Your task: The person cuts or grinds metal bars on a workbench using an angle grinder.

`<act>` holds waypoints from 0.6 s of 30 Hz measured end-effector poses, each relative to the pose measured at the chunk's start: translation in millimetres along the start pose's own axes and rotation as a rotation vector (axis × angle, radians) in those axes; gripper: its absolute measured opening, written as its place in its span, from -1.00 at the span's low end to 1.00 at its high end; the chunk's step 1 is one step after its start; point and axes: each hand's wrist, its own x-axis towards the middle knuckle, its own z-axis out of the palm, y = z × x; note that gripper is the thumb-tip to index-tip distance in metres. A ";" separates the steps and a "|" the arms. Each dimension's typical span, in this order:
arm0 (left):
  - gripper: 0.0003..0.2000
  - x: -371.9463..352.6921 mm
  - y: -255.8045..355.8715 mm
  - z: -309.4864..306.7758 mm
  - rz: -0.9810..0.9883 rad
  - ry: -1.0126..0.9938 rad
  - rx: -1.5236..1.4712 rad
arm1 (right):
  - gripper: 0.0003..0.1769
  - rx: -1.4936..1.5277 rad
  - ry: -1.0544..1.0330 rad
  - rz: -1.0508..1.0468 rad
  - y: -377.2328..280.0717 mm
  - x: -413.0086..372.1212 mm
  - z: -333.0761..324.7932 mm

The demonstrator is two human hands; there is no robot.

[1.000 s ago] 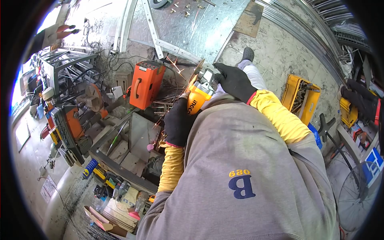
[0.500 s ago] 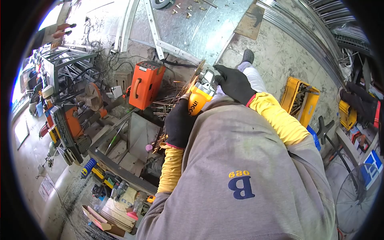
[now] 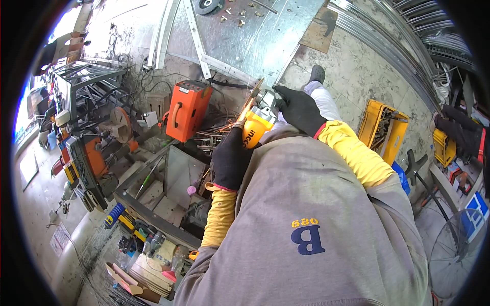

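Note:
A yellow angle grinder [image 3: 258,127] with a silver gear head is held in front of my torso. My left hand [image 3: 232,160], in a black glove, is closed around its yellow body. On the far side, my right hand [image 3: 302,109], also gloved, is closed at the gear head; its fingertips are partly hidden, and so is what exactly they grip there. The thin cutting disc [image 3: 252,97] stands nearly edge-on, and orange sparks fly to its lower left. A flat metal strip [image 3: 229,68] runs up to the disc.
An orange box-shaped machine [image 3: 188,109] stands left of the grinder. A shiny metal sheet [image 3: 245,38] lies ahead. A yellow crate [image 3: 384,130] of metal pieces is at right. At left are a cut-off saw [image 3: 120,125] and a metal frame. Other people's legs show at the edges.
The grinder and both hands have shifted very slightly. Sparks continue near the disc. At the upper left, another person's legs have changed position.

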 end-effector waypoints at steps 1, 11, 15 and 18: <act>-0.32 -0.5 -0.2 -0.2 -0.005 -0.012 0.017 | -0.56 -0.006 0.036 -0.034 1.8 0.2 1.7; -0.27 2.4 1.7 -2.8 0.049 0.001 -0.008 | -0.57 -0.016 -0.010 0.024 -9.5 -1.3 -6.2; -0.27 4.5 4.3 -4.8 0.037 -0.028 -0.004 | -0.57 -0.020 -0.007 0.027 -6.5 -0.3 -3.5; -0.25 3.9 1.9 -2.2 0.067 0.007 -0.006 | -0.57 -0.019 -0.008 0.031 -6.1 -0.5 -2.7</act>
